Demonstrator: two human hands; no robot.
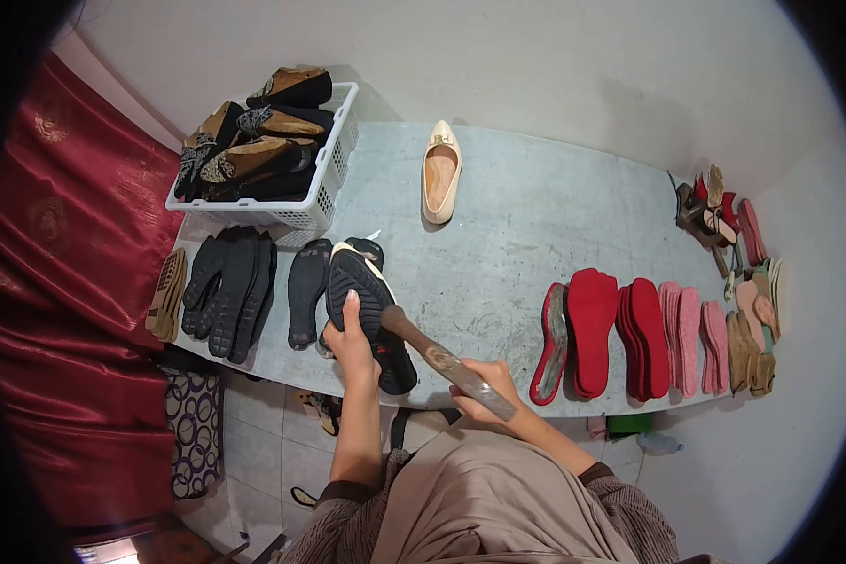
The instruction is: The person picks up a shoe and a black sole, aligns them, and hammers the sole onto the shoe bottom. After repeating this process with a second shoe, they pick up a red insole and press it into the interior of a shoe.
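Head view: sole-up shoe [355, 291] clasped in left grip [352, 352], hammer [442, 360] in right grip [489, 387].
Hammer head [394, 321] lies right of the left grip, beside the sole; best brace the shoe firmly, keeping the thumb [352, 310] clear.

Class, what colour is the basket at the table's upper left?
White, seen best in the head view.

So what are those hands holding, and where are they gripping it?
The left hand holds a shoe, thumb against its ridged black sole. The right hand grips a hammer-like tool near the end closer to the person.
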